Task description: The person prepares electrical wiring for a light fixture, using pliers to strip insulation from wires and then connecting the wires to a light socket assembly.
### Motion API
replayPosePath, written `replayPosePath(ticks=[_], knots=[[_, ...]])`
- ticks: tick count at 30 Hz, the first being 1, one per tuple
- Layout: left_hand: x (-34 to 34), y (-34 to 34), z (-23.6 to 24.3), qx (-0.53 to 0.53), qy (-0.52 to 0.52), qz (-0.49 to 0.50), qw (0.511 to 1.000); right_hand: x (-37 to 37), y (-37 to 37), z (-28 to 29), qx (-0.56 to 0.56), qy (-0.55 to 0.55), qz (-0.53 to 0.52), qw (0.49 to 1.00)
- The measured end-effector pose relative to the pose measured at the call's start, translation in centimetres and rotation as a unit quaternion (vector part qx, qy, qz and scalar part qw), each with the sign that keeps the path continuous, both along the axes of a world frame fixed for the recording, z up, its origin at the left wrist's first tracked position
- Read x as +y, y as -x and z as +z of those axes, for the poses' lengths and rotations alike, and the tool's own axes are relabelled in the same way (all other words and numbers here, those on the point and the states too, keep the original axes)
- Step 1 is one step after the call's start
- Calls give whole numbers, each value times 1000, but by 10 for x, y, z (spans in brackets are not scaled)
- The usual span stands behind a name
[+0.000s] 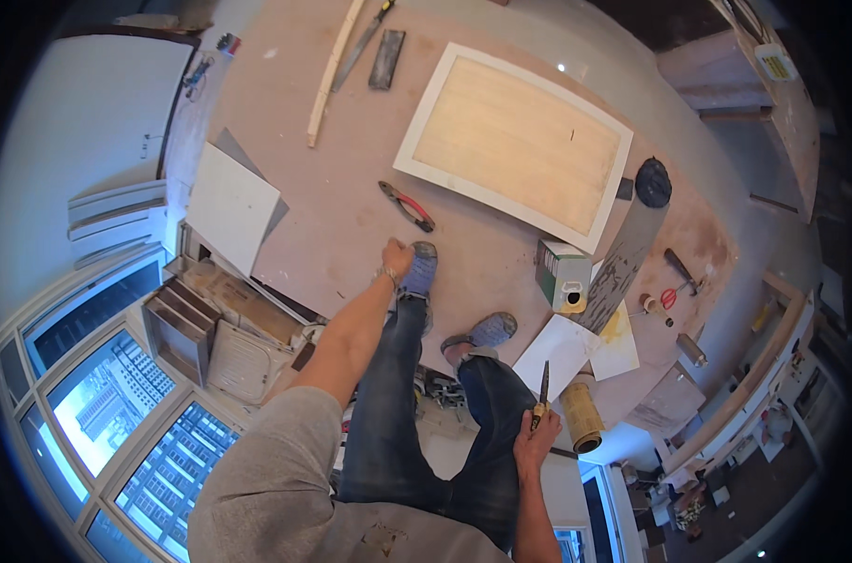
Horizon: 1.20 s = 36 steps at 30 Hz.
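Note:
My left hand (398, 258) is closed, reaching down beside the blue shoe (422, 269) on my left foot. Whether anything small is inside its fingers cannot be seen. Just beyond lie pliers (409, 206) with red and black handles. Resting by my thigh, my right hand (535, 441) grips a narrow, dark-bladed tool (542, 399) by its yellow-and-black handle, blade pointing away from me. A pale wooden panel with a white frame (515, 141) lies flat farther off.
A green-and-white can (565, 275) stands beside the panel. White sheets (555, 355), a brownish roll (583, 413), a hammer (681, 272) and red-handled scissors (668, 298) lie to the right. At left is a white board (229, 206); far off, a handsaw (358, 52) and a wooden strip (332, 80).

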State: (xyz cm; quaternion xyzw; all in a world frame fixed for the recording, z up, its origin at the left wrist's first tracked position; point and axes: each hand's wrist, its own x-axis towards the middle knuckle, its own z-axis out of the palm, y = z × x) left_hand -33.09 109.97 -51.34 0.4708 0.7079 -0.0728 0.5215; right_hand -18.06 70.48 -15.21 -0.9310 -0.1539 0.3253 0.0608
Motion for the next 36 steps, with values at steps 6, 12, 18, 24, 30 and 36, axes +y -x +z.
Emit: replayPosePath(ticks=[6,12,18,24,30,36], knots=[[77,12,-105,13,-61,-11,998,35,-5,-20,-16,-17,26,999],[75,-30,-170,-16,-38,-2,999,35,-19,-23,-35,19,0,999],[94,-21,-210,131,-85,-115,981,49,-34,-26,-50,18,-15,998],[104,-17,-142,-44,42,-22,998,51,-40,-12,-29,10,-58,998],[90,-23,-4,-29,93,-9,995,43,-27,7,-13,-27,-143,989],[61,-59,131,23,335,-50,941,14,2,28,-9,-87,-304,949]])
